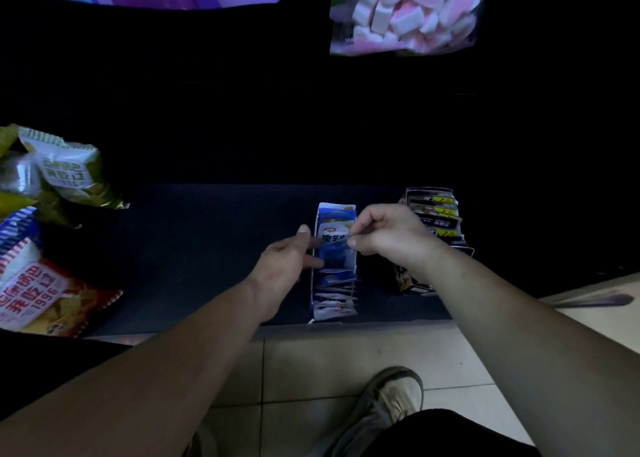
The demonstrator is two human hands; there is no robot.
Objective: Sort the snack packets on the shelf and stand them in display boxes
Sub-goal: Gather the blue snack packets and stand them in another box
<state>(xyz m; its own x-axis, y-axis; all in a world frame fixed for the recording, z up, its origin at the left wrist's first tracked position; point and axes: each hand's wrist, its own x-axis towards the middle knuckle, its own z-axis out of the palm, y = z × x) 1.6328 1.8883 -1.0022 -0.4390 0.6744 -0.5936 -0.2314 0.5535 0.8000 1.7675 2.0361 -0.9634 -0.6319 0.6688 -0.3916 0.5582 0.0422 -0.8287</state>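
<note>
Two bare forearms reached from the bottom of the head view over a pale tiled floor (311, 370) to a dark, flat shelf board (207, 249). At the shelf's left end lay big crinkled crisp bags, a red-and-white one (41, 301) and a green-and-white one (69, 169). A clear bag of pink-and-white marshmallows (405, 10) hung well above.

Near the front edge stood a narrow white-and-blue cardboard display box (336, 208), filled front to back with a row of small blue-and-white sachets (334, 301). Just to its right stood a second box of black-and-yellow sachets (434, 211), partly hidden by the right wrist.

The hands were close together over the blue box. The right hand (388, 238) pinched the top corner of one blue-and-white snack packet (333, 241) between thumb and forefinger, holding it tilted above the middle of the row. The left hand (287, 266) lay against the box's left side, thumb raised; whether its fingers gripped anything could not be told.

The step looked like seating this packet upright. It would go best if the left hand parted the neighbouring sachets and steadied the box while the right slid the packet straight down, face forward, without buckling the row.
</note>
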